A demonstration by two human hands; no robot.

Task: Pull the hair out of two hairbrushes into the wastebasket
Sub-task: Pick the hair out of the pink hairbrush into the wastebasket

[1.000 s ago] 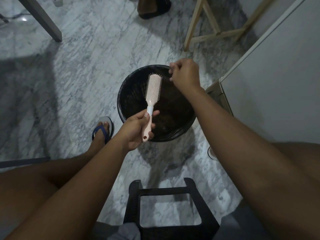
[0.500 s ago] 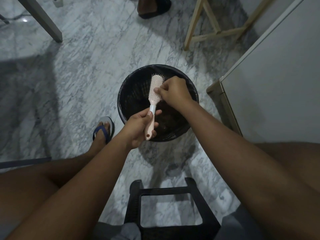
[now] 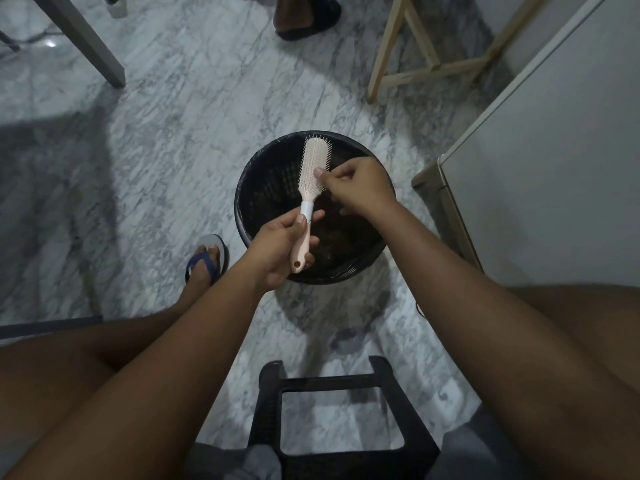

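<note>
A pale pink hairbrush (image 3: pixel 313 168) with a white collar is held over the black lined wastebasket (image 3: pixel 252 174) on the marble floor. My left hand (image 3: pixel 277 247) grips the brush's handle, bristles facing up and to the right. My right hand (image 3: pixel 356 187) rests at the right edge of the bristle pad, thumb and forefinger pinched together there; whether hair is between them is too fine to see. Dark clumps lie inside the basket. A second hairbrush is not in view.
A black plastic stool (image 3: pixel 341 424) stands between my knees. My sandalled foot (image 3: pixel 207 263) is left of the basket. A white cabinet (image 3: pixel 554 161) rises at the right, wooden legs (image 3: pixel 391 46) at the back, a grey table leg (image 3: pixel 86 43) far left, another person's foot (image 3: pixel 304 15) at the top.
My right hand came down from beyond the basket's far rim onto the bristles and now pinches at the pad's right edge. The brush has tilted slightly left.
</note>
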